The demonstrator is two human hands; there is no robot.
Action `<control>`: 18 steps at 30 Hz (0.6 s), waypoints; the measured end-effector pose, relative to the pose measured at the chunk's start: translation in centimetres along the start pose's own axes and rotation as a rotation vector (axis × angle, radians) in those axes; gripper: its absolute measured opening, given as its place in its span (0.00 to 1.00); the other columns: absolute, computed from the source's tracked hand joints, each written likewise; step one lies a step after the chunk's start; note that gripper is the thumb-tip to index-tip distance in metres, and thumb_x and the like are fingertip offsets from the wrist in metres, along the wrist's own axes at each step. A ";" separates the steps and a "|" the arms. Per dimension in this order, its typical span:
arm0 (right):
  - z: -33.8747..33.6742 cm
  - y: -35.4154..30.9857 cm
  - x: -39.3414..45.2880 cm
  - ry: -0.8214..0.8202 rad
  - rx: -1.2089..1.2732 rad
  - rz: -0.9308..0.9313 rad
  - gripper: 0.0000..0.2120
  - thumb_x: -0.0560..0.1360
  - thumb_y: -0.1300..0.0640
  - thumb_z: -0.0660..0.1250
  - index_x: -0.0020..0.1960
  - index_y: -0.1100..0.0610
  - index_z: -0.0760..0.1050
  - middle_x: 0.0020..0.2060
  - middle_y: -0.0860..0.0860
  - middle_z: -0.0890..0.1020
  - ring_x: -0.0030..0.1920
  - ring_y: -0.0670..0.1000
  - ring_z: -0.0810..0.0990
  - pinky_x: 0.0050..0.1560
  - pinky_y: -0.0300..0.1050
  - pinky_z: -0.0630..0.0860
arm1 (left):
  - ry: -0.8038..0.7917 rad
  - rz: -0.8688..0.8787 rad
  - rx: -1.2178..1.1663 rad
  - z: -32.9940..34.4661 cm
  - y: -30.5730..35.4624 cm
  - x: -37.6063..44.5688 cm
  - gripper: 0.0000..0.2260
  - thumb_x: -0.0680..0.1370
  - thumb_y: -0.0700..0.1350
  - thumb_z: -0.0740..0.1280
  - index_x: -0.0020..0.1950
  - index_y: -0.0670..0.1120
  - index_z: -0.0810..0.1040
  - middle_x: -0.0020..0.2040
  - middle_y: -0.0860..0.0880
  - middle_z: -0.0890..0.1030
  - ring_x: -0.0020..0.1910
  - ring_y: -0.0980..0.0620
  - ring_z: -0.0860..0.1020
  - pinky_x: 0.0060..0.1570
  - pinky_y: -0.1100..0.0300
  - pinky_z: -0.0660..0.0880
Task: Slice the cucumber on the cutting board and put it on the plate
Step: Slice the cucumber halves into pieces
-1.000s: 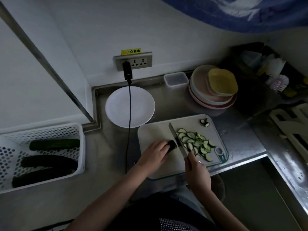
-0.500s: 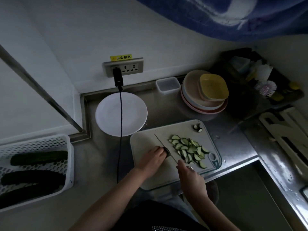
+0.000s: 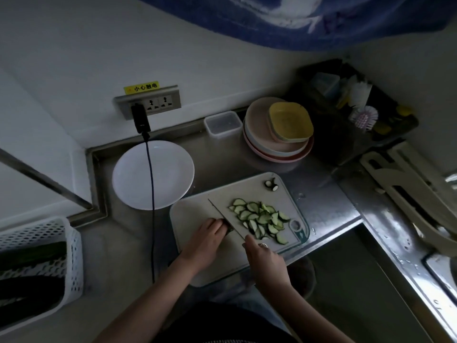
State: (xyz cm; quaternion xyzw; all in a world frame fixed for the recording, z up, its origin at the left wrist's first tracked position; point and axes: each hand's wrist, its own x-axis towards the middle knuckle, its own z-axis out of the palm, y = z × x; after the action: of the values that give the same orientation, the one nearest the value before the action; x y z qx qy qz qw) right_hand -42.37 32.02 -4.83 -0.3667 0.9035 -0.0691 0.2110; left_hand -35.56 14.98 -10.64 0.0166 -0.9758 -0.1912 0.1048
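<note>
My left hand (image 3: 206, 240) curls its fingers (image 3: 217, 225) over the dark cucumber stub (image 3: 228, 227) on the board (image 3: 195, 214), while my right hand (image 3: 265, 259) grips the knife (image 3: 226, 219), its blade beside the stub. Cut slices (image 3: 261, 219) lie heaped right of the blade; the white plate (image 3: 153, 175) sits behind the board on the table (image 3: 321, 206).

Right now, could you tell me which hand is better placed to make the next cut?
The right hand: it grips the knife, whose blade sits against the cucumber stub. The left hand holds that stub down on the cutting board.
</note>
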 end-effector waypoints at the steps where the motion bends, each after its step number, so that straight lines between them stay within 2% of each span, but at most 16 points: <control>1: 0.0 0.1 0.0 -0.002 0.001 -0.011 0.08 0.82 0.51 0.53 0.55 0.48 0.53 0.47 0.54 0.80 0.46 0.61 0.81 0.38 0.49 0.72 | -0.008 -0.007 0.003 0.0 0.0 0.0 0.31 0.56 0.32 0.74 0.56 0.44 0.68 0.50 0.46 0.76 0.50 0.48 0.70 0.44 0.59 0.78; 6: -0.3 0.4 0.4 -0.006 0.009 -0.033 0.07 0.82 0.50 0.51 0.58 0.52 0.61 0.47 0.56 0.80 0.47 0.61 0.80 0.37 0.48 0.69 | -0.025 -0.024 -0.017 0.2 -0.1 -0.1 0.32 0.56 0.31 0.73 0.57 0.44 0.67 0.51 0.44 0.77 0.51 0.47 0.69 0.46 0.56 0.78; 9: 0.1 0.5 0.7 -0.038 0.026 -0.025 0.08 0.82 0.52 0.53 0.59 0.54 0.62 0.46 0.56 0.80 0.47 0.61 0.80 0.37 0.49 0.70 | -0.025 -0.025 -0.011 0.2 0.0 0.0 0.30 0.58 0.32 0.72 0.58 0.43 0.67 0.52 0.44 0.77 0.52 0.47 0.69 0.47 0.55 0.78; 12: 0.5 0.7 1.0 -0.099 0.047 0.027 0.08 0.80 0.59 0.56 0.58 0.54 0.61 0.46 0.57 0.81 0.48 0.61 0.81 0.38 0.48 0.70 | -0.002 -0.047 0.012 0.2 0.1 0.0 0.20 0.66 0.38 0.59 0.58 0.44 0.68 0.53 0.44 0.79 0.53 0.47 0.69 0.46 0.55 0.78; 14: 0.6 0.8 1.1 -0.120 0.029 0.028 0.11 0.79 0.60 0.55 0.61 0.54 0.61 0.47 0.57 0.80 0.48 0.61 0.81 0.39 0.49 0.71 | 0.011 -0.046 0.051 0.2 0.1 0.1 0.19 0.67 0.40 0.54 0.57 0.44 0.68 0.52 0.45 0.80 0.53 0.48 0.69 0.45 0.56 0.78; 17: 0.4 1.0 1.1 -0.122 0.061 0.030 0.09 0.80 0.59 0.54 0.60 0.55 0.62 0.47 0.58 0.80 0.49 0.62 0.80 0.40 0.50 0.72 | 0.034 -0.034 0.045 0.3 0.1 0.0 0.19 0.65 0.36 0.65 0.55 0.42 0.74 0.52 0.44 0.79 0.53 0.48 0.69 0.45 0.56 0.78; 18: 0.2 1.1 1.2 -0.110 0.096 0.035 0.07 0.80 0.58 0.54 0.58 0.55 0.63 0.46 0.58 0.80 0.48 0.62 0.80 0.39 0.50 0.71 | 0.042 -0.035 0.045 0.4 0.2 -0.1 0.18 0.64 0.35 0.65 0.54 0.41 0.76 0.51 0.44 0.79 0.52 0.48 0.69 0.44 0.57 0.78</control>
State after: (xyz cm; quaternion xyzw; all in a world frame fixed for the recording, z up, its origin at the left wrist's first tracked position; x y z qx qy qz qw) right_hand -43.71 31.97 -5.74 -0.3435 0.8924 -0.0885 0.2790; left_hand -35.52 15.27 -10.94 0.0399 -0.9770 -0.1705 0.1216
